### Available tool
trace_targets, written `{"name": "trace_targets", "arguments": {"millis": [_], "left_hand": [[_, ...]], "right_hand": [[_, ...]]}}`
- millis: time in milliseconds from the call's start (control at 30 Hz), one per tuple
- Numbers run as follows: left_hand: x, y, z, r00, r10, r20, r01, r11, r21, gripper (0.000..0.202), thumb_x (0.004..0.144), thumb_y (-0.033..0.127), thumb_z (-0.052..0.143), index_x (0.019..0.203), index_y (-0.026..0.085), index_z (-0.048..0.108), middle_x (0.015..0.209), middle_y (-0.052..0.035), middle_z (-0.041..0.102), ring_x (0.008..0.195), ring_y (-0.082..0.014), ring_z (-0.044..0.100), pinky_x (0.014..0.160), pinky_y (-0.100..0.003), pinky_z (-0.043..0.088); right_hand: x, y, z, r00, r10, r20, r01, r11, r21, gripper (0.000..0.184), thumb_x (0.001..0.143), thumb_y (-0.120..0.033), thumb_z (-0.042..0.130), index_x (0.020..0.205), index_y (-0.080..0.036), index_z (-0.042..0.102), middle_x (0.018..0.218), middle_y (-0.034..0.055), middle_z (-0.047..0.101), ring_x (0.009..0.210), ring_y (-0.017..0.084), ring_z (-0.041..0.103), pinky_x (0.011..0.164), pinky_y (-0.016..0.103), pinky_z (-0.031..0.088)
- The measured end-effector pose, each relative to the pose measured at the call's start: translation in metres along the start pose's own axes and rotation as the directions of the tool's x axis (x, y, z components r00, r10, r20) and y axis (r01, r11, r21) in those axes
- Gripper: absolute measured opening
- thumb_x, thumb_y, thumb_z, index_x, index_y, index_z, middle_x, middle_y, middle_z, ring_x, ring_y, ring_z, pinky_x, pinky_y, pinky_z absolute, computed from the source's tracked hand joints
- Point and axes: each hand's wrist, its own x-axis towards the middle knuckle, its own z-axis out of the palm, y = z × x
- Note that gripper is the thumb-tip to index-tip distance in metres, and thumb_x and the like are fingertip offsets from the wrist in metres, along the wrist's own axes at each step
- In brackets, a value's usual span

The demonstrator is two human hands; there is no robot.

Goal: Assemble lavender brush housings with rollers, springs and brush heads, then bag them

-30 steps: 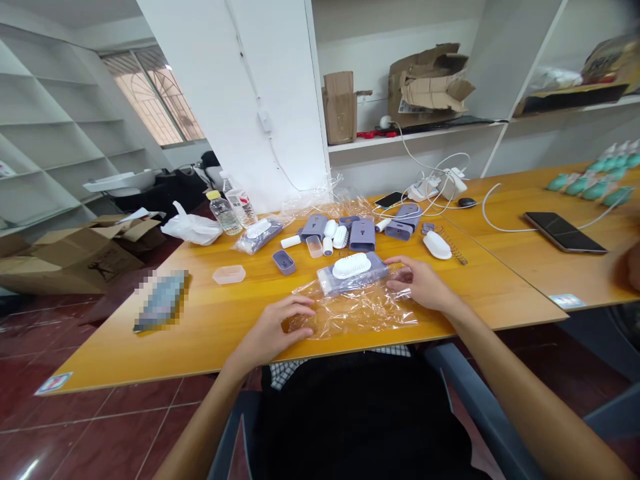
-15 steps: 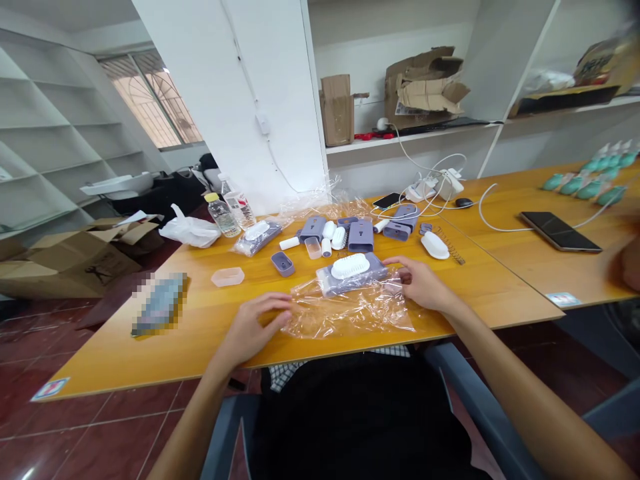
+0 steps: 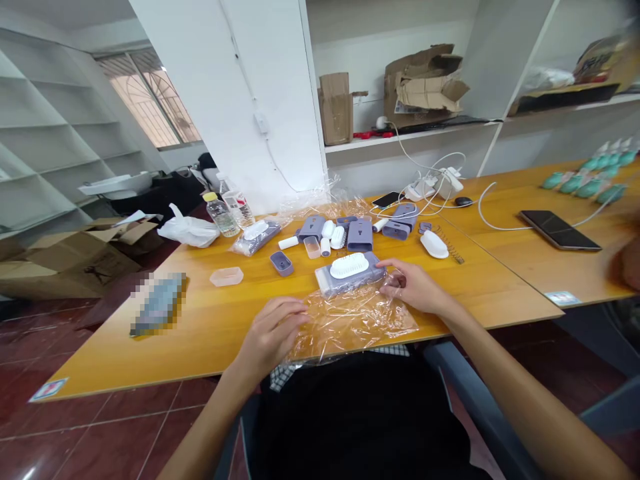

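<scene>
See purple case (image 3: 350, 282) w/ white brush (image 3: 349, 265) on top, on bench (image 3: 493, 287) at far side of clear wrap (image 3: 350, 315). Prob. light, stiff & a bit slippy; best to take by short ends. Can't tell if gripping w/ fingers of right hand (image 3: 420, 288), bent at case's right end, or left hand (image 3: 270, 335), by wrap's left edge. Mind soft wrap in front, purple boxes (image 3: 360, 235) just behind.

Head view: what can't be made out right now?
All in the head view:
Left hand: its grip on the clear plastic film is unclear, given the glare and transparency.
Right hand: some fingertips hidden by the hand itself.
Pixelated object: mosaic hides what it is.
Shape at the right edge: blurred, cut off by the frame.
Left-corner sticker: print too small.
</scene>
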Motion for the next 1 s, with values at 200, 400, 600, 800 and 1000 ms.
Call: {"name": "trace_targets", "arguments": {"millis": [200, 400, 600, 800, 1000], "left_hand": [[0.002, 0.018, 0.009, 0.975, -0.142, 0.173, 0.119, 0.984, 0.135, 0.026, 0.107, 0.025, 0.06, 0.133, 0.024, 0.065, 0.122, -0.009, 0.08, 0.11, -0.024, 0.079, 0.097, -0.039, 0.066], [0.002, 0.014, -0.003, 0.831, -0.319, 0.457, 0.275, 0.948, 0.162, 0.056, 0.102, 0.05, 0.071, 0.152, 0.03, 0.057, 0.159, -0.0098, 0.061, 0.142, -0.0322, 0.063, 0.121, -0.053, 0.051], [-0.001, -0.001, -0.01, 0.805, -0.329, 0.494, 0.358, 0.933, 0.039, 0.045, 0.103, 0.041, 0.071, 0.146, 0.03, 0.065, 0.16, -0.0077, 0.061, 0.145, -0.0293, 0.061, 0.123, -0.051, 0.05], [-0.008, -0.022, -0.011, 0.882, -0.302, 0.361, 0.36, 0.927, -0.104, 0.017, 0.103, 0.031, 0.069, 0.118, 0.027, 0.078, 0.13, -0.0059, 0.079, 0.125, -0.025, 0.075, 0.109, -0.044, 0.061], [-0.005, -0.025, -0.017, 0.951, -0.29, 0.107, 0.3, 0.949, -0.094, 0.016, 0.104, 0.028, 0.067, 0.102, 0.026, 0.083, 0.106, -0.0047, 0.085, 0.1, -0.0223, 0.082, 0.095, -0.039, 0.067]], "right_hand": [[0.0, 0.003, 0.0, 1.0, -0.013, -0.008, 0.013, 1.0, -0.005, 0.05, 0.084, -0.028, 0.075, 0.133, -0.024, 0.065, 0.082, 0.0009, 0.076, 0.076, 0.023, 0.072, 0.076, 0.039, 0.058], [0.001, 0.004, -0.001, 1.0, -0.013, 0.005, 0.013, 0.999, 0.051, 0.049, 0.083, -0.029, 0.076, 0.13, -0.024, 0.065, 0.084, 0.0018, 0.079, 0.078, 0.024, 0.075, 0.079, 0.041, 0.06], [0.001, 0.005, -0.002, 1.0, 0.008, 0.011, -0.008, 0.998, 0.065, 0.052, 0.081, -0.034, 0.078, 0.13, -0.023, 0.065, 0.079, 0.0, 0.076, 0.073, 0.023, 0.072, 0.073, 0.038, 0.057], [0.001, 0.006, -0.004, 1.0, 0.005, -0.01, -0.004, 0.996, 0.093, 0.052, 0.082, -0.037, 0.079, 0.129, -0.026, 0.063, 0.081, 0.0001, 0.08, 0.078, 0.024, 0.075, 0.08, 0.041, 0.058], [0.001, 0.002, -0.002, 0.999, 0.031, 0.012, -0.033, 0.994, 0.105, 0.053, 0.081, -0.037, 0.081, 0.13, -0.026, 0.064, 0.081, -0.0001, 0.079, 0.077, 0.024, 0.075, 0.076, 0.039, 0.058]]}}
